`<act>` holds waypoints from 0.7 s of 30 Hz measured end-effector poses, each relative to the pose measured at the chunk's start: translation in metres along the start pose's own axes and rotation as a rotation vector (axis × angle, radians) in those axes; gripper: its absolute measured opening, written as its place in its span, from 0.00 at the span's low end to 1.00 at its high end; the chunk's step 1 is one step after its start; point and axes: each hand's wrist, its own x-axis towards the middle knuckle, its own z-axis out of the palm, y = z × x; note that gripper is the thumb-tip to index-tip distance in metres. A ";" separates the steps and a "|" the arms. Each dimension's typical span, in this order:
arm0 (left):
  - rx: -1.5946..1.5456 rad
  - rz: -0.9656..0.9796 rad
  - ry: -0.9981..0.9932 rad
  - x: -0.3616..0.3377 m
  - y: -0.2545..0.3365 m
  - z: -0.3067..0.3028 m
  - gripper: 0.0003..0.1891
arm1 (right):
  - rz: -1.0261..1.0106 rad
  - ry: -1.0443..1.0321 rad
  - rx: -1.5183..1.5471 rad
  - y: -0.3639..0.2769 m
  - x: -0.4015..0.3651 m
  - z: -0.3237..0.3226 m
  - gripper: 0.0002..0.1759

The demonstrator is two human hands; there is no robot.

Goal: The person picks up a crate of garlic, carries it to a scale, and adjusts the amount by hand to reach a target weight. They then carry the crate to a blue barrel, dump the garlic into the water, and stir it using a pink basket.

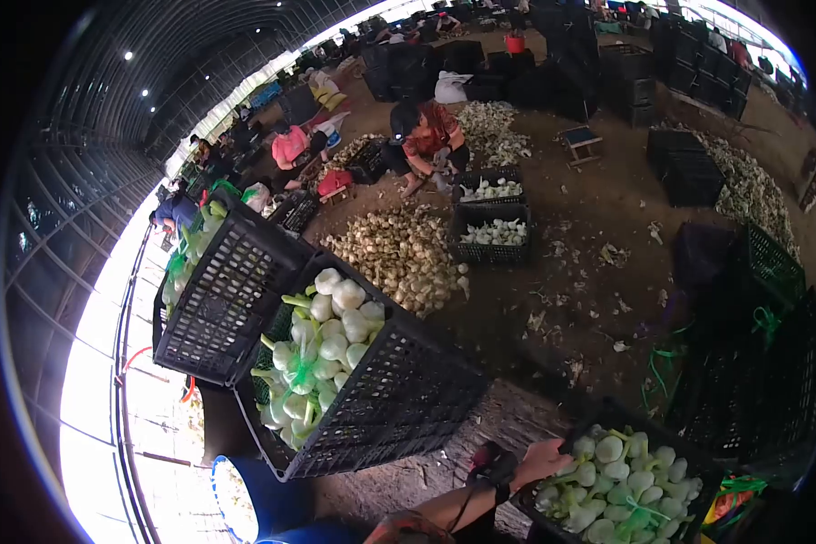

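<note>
My left hand (540, 462) comes in from the bottom, with a dark band and device on the wrist. Its fingers curl over the upper left rim of a black plastic crate (528, 504). Trimmed garlic bulbs (618, 467) with short green stems fill this crate, and a bundle of green ties (642, 513) lies on them. My right hand is out of view. To the left stands a larger-looking black crate (399, 399), tilted in the view, also full of white garlic bulbs (334, 346) with green ties on top.
Another full crate (231, 299) adjoins on the left. A blue barrel (276, 508) stands below. Beyond lie a heap of garlic (399, 254), two smaller filled crates (490, 233) and a crouching person (435, 136). Dark crates (734, 381) with green twine stand at right.
</note>
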 end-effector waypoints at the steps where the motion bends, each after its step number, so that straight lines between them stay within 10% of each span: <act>1: -0.023 0.001 -0.012 -0.003 0.005 -0.009 0.20 | 0.074 0.002 -0.201 -0.011 0.000 -0.013 0.26; 7: -0.218 0.035 0.167 -0.077 0.082 -0.088 0.22 | -0.299 -0.048 -0.041 -0.160 -0.033 -0.104 0.21; 8: -0.131 -0.004 0.191 -0.098 0.110 -0.114 0.22 | -0.077 -0.097 -0.284 -0.101 0.011 -0.118 0.24; 9: -0.274 -0.057 0.215 -0.132 0.154 -0.143 0.21 | -0.182 -0.140 0.212 -0.068 0.048 -0.125 0.14; 16: -0.386 0.179 0.666 -0.288 0.216 -0.258 0.12 | -0.669 -0.045 -0.155 -0.366 -0.029 -0.204 0.22; 17: 0.289 0.568 0.787 -0.310 0.201 -0.282 0.11 | -0.816 0.009 -0.080 -0.403 -0.043 -0.200 0.21; 21: -0.489 0.231 1.054 -0.404 0.229 -0.327 0.10 | -1.123 -0.104 -0.048 -0.557 -0.095 -0.158 0.19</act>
